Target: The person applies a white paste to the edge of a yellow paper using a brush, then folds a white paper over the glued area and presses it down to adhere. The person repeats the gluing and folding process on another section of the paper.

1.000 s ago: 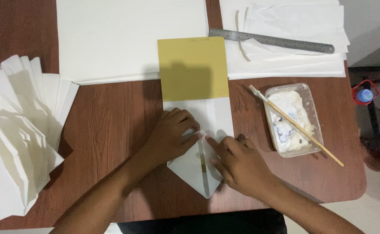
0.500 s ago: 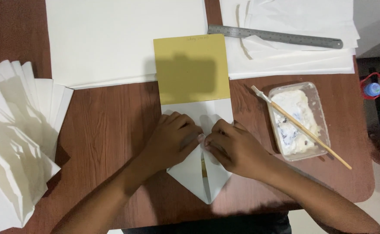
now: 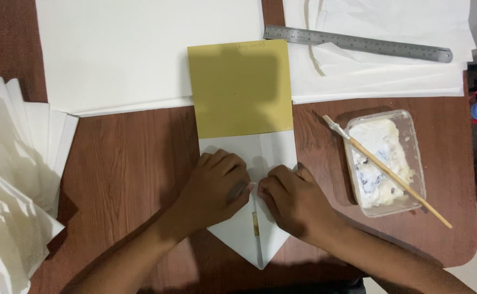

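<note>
Flanking folded paper (image 3: pixel 249 228): ruler (image 3: pixel 358 43), paste tub (image 3: pixel 385 163).

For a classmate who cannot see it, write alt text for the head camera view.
Two hands, left hand and right hand, press a folded white paper with a pointed lower end, a mustard card tucked in it, on a wooden table. To the right, a brush lies across a tub of white paste; a steel ruler lies on white sheets.
</note>
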